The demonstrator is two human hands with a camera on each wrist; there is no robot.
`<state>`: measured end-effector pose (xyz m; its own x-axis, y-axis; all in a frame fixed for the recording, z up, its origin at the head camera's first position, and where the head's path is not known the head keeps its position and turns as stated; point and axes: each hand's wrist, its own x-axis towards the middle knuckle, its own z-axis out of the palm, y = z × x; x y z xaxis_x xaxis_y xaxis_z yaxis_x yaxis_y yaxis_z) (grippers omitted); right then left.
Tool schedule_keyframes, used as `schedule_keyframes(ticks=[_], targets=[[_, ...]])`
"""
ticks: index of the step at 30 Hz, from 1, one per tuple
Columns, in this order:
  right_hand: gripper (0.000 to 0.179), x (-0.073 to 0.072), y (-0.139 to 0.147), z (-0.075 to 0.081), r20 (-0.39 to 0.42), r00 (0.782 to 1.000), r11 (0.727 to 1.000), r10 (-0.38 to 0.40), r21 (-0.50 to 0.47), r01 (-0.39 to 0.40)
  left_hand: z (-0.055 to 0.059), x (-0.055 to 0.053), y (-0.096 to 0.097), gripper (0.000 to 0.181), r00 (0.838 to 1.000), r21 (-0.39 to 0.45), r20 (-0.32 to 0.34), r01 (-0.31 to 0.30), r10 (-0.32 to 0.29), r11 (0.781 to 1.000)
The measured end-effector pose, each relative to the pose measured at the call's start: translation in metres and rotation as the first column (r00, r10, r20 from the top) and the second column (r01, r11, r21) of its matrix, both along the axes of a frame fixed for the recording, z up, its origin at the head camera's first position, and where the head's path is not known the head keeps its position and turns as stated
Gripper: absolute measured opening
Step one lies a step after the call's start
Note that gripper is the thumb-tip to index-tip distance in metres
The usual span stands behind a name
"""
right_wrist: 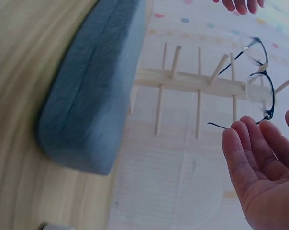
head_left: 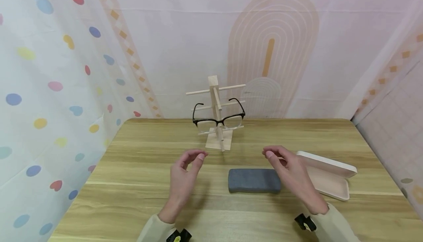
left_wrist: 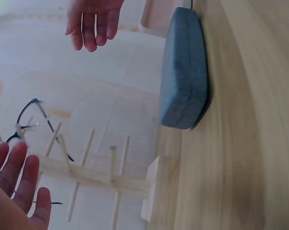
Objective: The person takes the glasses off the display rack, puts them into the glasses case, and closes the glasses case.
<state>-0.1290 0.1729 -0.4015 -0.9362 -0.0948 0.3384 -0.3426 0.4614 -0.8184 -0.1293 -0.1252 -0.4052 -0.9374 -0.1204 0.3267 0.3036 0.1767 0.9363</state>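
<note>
Head: hands [head_left: 183,174] [head_left: 293,170] loosely curved, empty; black-framed glasses [head_left: 219,122] on wooden stand [head_left: 214,97]; matte oblong case [head_left: 254,181].

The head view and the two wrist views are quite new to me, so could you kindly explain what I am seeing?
Of course. There is no robot here: a person works with a bare left hand and right hand. The wide picture comes from a head camera looking forward and down. The other two come from cameras on the wrists, so the scene looks turned sideways.

On the wooden table stand a pegged wooden stand, with black-framed glasses at its pegs, a closed gray case, and a pale case lying open. Both hands are raised over the table, and neither grip holds anything.
</note>
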Motion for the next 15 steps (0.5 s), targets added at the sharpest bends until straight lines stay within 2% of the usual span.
schedule_keyframes(ticks=[4, 10, 15], targets=[[0.029, -0.003, -0.006, 0.004, 0.003, 1.0, 1.0, 0.003, -0.027, -0.003, 0.005, -0.003, -0.007, 0.015, 0.999, 0.057, -0.038, -0.017, 0.019, 0.998], [0.028, -0.008, -0.014, 0.012, -0.014, 1.0, 0.998, -0.012, -0.058, 0.011, 0.014, -0.008, -0.016, 0.017, 0.996, 0.075, -0.084, -0.027, 0.033, 0.997], [0.028, -0.012, -0.022, 0.02, -0.012, 1.0, 0.995, -0.017, -0.1, 0.016, 0.023, -0.014, -0.022, 0.02, 0.995, 0.081, -0.093, -0.03, 0.038, 0.996]])
